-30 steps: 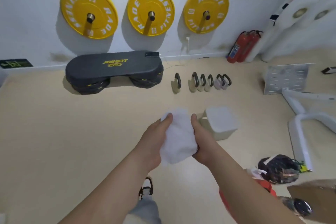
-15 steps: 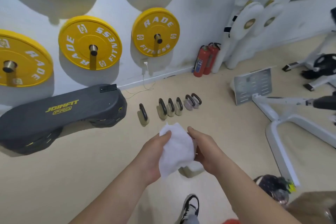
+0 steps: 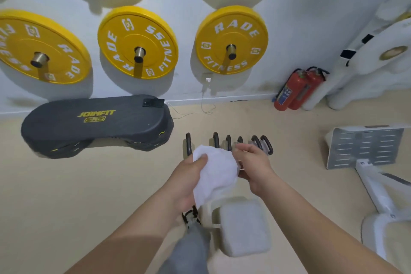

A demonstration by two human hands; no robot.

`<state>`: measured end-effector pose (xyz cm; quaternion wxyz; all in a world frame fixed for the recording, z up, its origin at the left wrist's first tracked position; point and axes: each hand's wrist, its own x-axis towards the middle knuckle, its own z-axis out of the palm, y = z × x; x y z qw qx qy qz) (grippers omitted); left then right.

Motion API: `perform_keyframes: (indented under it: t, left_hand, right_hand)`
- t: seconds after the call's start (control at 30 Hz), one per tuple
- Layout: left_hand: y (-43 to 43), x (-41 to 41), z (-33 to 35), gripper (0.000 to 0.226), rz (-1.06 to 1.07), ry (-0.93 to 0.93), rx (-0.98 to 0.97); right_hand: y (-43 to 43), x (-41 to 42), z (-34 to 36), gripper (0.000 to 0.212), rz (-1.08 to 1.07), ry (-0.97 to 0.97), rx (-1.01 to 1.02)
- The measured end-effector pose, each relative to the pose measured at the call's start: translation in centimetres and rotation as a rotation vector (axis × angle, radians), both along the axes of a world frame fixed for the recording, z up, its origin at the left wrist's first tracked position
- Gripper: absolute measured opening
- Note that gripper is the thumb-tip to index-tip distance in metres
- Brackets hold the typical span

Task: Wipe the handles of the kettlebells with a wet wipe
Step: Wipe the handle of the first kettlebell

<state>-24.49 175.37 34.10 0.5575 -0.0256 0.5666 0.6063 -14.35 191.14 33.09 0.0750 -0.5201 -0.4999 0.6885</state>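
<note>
On the floor [image 3: 84, 196] we see the dark step platform [image 3: 95, 124], then the row of kettlebells [image 3: 228, 142]. Just before them our left hand [image 3: 189, 182] and right hand [image 3: 255, 167], fingers curled, pinch the white wet wipe [image 3: 216, 173].

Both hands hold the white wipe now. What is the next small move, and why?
Probably lower the wet wipe onto the leftmost kettlebell handle and wrap it round. The left hand and right hand both hold the wipe ready in front of the row, and no handle seems touched yet.
</note>
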Motion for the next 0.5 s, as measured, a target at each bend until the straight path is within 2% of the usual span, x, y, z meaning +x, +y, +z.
perform_keyframes:
  t: [0.1,0.2,0.37,0.5]
  left_hand:
    - [3.9,-5.2,-2.6,0.030,0.076,-0.082,0.009]
    - [8.8,-10.5,-5.5,0.041,0.112,-0.148,0.011]
    - [15.9,-15.7,-7.2,0.033,0.161,-0.248,-0.063]
    - [20.6,-18.6,-7.4,0.023,0.119,-0.057,-0.173]
  right_hand:
    - [4.1,-5.3,-1.7,0.015,0.103,-0.080,0.102]
    - [8.7,-11.0,-3.3,0.014,0.245,-0.151,0.193]
    - [15.7,-17.4,-4.7,0.029,0.440,-0.203,0.174]
    - [21.1,-20.3,-6.2,0.023,0.511,-0.238,0.202]
